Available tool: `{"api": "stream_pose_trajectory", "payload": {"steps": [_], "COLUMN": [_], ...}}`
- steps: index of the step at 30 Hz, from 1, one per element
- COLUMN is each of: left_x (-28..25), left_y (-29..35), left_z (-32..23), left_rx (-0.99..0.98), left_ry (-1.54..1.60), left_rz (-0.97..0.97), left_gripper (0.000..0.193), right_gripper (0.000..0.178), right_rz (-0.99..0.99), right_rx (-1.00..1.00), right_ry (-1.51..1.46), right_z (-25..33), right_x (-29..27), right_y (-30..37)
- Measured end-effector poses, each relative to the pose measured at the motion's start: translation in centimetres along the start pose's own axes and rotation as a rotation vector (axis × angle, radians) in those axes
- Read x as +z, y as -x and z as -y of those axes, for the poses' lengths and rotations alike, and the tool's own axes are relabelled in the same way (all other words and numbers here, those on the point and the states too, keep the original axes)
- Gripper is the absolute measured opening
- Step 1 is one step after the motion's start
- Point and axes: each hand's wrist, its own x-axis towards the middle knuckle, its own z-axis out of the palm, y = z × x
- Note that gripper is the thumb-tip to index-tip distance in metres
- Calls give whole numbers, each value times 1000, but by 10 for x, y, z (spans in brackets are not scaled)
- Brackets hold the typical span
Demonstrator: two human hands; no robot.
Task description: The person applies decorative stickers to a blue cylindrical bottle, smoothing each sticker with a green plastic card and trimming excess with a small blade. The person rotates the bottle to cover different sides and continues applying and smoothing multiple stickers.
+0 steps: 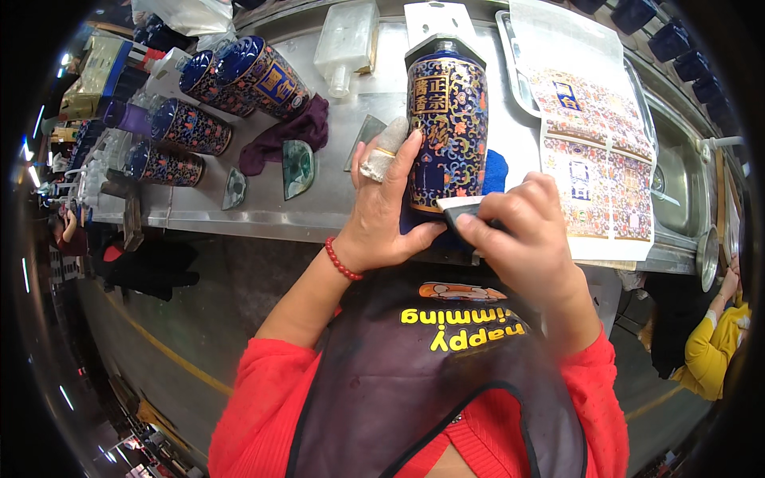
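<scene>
A dark blue bottle (448, 131) with a colourful floral pattern and gold lettering lies on its side on the metal workbench, its neck pointing away from me. My left hand (370, 211) grips its left side, with the thumb by the base and the index finger along the flank. One finger of that hand wears a pale wrapping (386, 146). In my right hand (527, 227) is a dark scraper (456, 213) with a whitish edge, which rests against the bottle's base end. A blue cloth (496, 170) shows beside and partly under the bottle.
Printed floral sheets (598, 187) lie to the right, over a metal tray (510, 76), before a sink (673, 179). Several decorated bottles (191, 127), a purple cloth (311, 131) and dark green pieces (299, 169) sit left. A clear bottle (347, 40) lies behind. Someone in yellow (709, 358) is at far right.
</scene>
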Motion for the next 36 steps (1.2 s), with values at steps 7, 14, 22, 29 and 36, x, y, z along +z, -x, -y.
{"api": "stream_pose_trajectory", "payload": {"steps": [7,14,22,29,36], "left_x": [-15,-10,5,17,12], "left_y": [-3,-5,-2,16,39], "left_z": [5,9,6,-25,-19], "left_rx": [103,-15,-29,328,286], "left_ry": [-469,157,135,-615,-645], "left_rz": [-2,33,-54,-94,-152], "left_gripper": [93,90,86,39,41], "right_gripper": [23,33,39,34,29], "right_rz": [-107,-122,-235,-339,-343], "right_rx": [9,66,276,438,507], "right_ry": [-74,-345,-442,-501,-540], "right_z": [1,-8,-14,-14,-18], "right_x": [2,7,10,14,15], "right_y": [-1,12,28,38,41]}}
